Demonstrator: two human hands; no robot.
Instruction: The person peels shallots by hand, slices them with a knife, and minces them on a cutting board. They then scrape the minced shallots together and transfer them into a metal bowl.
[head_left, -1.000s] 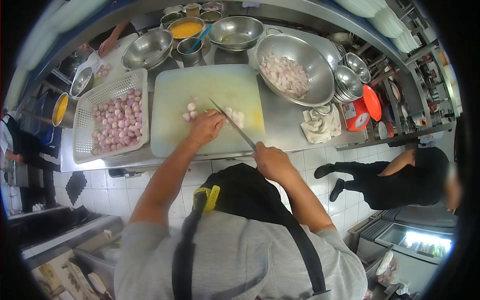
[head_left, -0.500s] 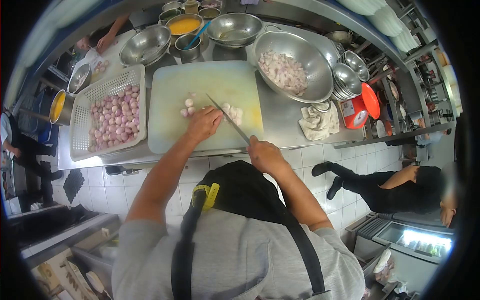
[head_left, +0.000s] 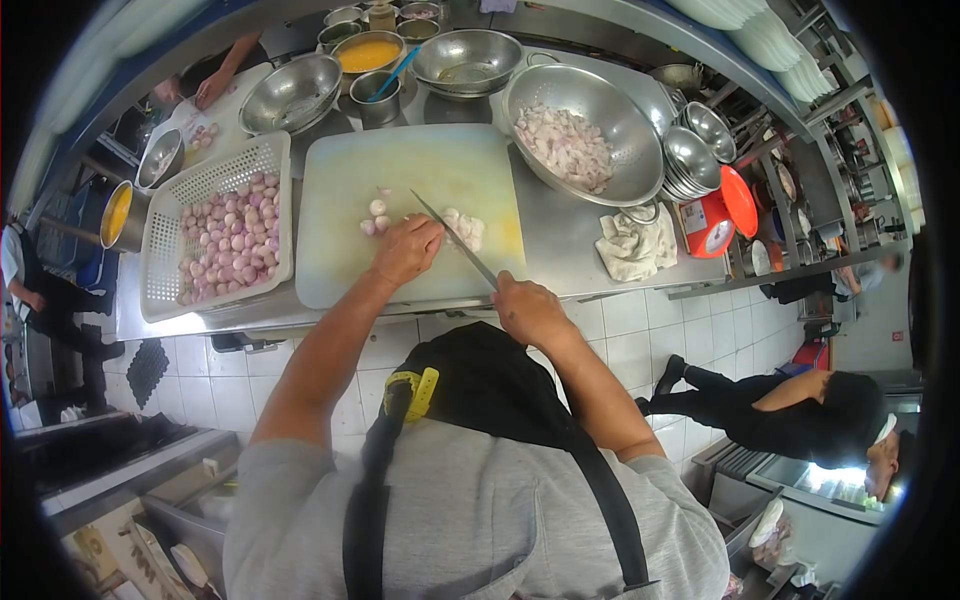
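Note:
My right hand (head_left: 530,308) is wrapped round the handle of a kitchen knife (head_left: 455,238), whose blade slants up and left over the cutting board (head_left: 400,165). Close beside the blade, my left hand (head_left: 408,250) rests on the board with its fingers curled together; whatever is under the fingertips is hidden. Chopped shallots (head_left: 464,228) lie in a small pile right of the blade. Several whole peeled shallots (head_left: 376,212) sit just above and left of my left hand.
A white plastic basket (head_left: 160,235) of shallots stands left of the board. To the right are a steel colander (head_left: 632,130) with chopped shallots, a crumpled cloth (head_left: 638,245) and a red scale (head_left: 708,222). Steel bowls (head_left: 468,50) line the back. A person (head_left: 800,405) walks at the right.
The person at the right has moved and now shows further into view. My hands and the knife have hardly moved.

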